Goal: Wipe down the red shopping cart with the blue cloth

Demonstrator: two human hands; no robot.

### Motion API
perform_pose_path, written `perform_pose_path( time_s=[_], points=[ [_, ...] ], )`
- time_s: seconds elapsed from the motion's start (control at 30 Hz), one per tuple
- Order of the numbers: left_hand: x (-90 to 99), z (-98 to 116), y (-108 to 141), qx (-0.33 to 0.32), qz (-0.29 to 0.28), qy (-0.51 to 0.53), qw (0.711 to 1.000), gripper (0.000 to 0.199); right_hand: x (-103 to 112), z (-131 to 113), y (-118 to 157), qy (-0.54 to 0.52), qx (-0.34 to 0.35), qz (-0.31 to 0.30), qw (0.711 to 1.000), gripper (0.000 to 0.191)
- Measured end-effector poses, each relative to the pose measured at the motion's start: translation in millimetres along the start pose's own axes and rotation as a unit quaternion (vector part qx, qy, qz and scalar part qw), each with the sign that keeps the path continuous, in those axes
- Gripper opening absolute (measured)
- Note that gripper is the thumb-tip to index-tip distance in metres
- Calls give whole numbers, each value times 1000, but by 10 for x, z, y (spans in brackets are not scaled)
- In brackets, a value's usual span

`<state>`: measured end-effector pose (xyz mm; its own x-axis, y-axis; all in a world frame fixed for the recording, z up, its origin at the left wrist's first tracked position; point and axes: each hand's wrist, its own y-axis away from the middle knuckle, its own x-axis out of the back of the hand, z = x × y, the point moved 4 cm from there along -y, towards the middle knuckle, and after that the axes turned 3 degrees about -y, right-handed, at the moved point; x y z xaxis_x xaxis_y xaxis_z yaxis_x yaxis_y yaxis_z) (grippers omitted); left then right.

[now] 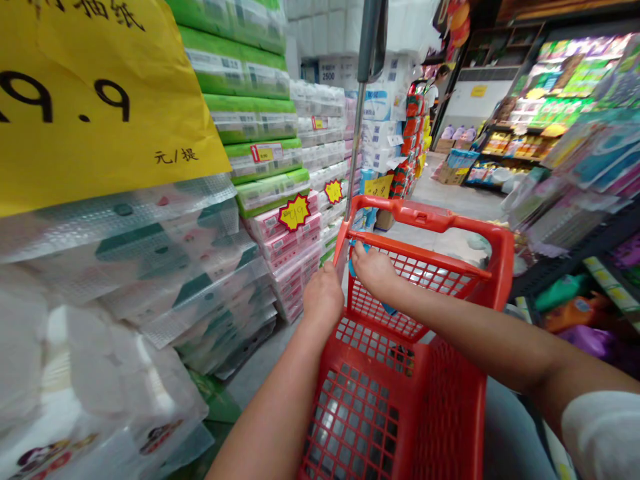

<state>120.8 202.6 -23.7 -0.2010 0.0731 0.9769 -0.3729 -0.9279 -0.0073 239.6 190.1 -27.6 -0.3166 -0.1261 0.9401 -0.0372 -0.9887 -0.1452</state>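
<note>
My left hand and my right hand both rest at the near end of a red plastic shopping trolley basket, with mesh walls. My right hand's fingers curl over the basket's red crossbar. My left hand grips the same bar's left end, beside a metal pole rising from that corner. Nothing shows inside the basket. Tall stacks of plastic-wrapped tissue packs stand close on my left, below a yellow price sign.
Shelves of brightly packaged goods line the right side. A person stands far down the aisle near cardboard boxes. The grey floor runs ahead between the stacks and shelves.
</note>
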Motion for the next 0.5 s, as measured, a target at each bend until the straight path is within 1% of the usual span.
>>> perform_pose_path(
  time_s=[0.13,0.23,0.33,0.5],
  points=[
    [-2,4,6,-2,5,-2,1000,30,54,17,153,-14,19,-12,1000,40],
    [-16,7,14,-10,12,-1,1000,30,71,65,244,-10,-9,-7,1000,44],
    [-34,4,18,-17,20,2,1000,32,66,114,234,0,-45,-8,999,48],
    [-46,18,20,-22,25,3,999,33,54,103,124,-1,-62,-17,998,49]
  ],
)
